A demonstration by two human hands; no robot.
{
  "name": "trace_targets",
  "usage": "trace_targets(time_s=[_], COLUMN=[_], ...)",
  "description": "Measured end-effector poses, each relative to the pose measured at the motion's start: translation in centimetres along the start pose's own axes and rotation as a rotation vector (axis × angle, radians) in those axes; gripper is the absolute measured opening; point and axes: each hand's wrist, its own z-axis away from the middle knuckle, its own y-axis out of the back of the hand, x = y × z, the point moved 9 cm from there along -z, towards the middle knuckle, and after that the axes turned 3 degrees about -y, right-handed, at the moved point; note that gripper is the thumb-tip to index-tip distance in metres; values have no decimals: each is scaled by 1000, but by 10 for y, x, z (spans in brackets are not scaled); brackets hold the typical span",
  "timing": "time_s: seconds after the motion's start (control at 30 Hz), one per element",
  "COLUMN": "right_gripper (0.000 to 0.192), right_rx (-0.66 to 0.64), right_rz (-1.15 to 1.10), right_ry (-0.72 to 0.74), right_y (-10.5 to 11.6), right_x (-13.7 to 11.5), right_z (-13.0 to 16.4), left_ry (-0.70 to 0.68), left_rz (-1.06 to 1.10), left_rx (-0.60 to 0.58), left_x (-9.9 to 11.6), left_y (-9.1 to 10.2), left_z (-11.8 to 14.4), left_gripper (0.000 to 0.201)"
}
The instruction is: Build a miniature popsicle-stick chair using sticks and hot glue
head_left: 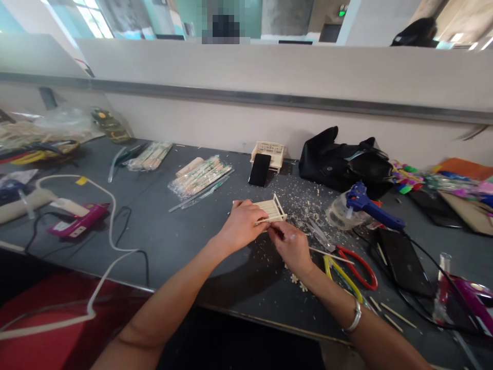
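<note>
The stick frame [271,207], slatted but seemingly unfinished, is gripped by the curled left hand [243,222], beside the half-curled right hand [291,243], whose hold cannot be told.

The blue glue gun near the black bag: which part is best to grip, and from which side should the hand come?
Grip the blue glue gun by its handle, probably best with the nearer right hand, coming from the near right side. The handle slopes out rightward, away from the clear plastic tub at the gun's head, so there should be room to grip.
</note>
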Motion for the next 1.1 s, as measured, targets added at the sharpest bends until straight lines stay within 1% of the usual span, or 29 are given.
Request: trace_targets(time_s=[0.1, 0.3, 0.73, 0.93, 1.1], right_gripper=[20, 22, 21, 22, 23], right_rx=[8, 23, 12, 16, 1], right_rz=[0, -3, -10, -22, -25], right_ry=[13, 31, 26, 41, 38], right_y=[0, 0, -2, -2, -3], right_x=[-1, -3, -1, -2, -2], right_z=[0, 1, 2, 2, 2], left_ry=[-10, 10, -41, -19, -35], left_rz=[1, 23, 56, 61, 80], left_rx=[-17, -59, 2, -21, 1], left_x=[1, 1, 0, -2, -1], left_y=[-2, -4, -4, -6, -4], left_z=[-1, -2, -2, -3, -3], left_gripper=[15, 17, 25, 24, 23])
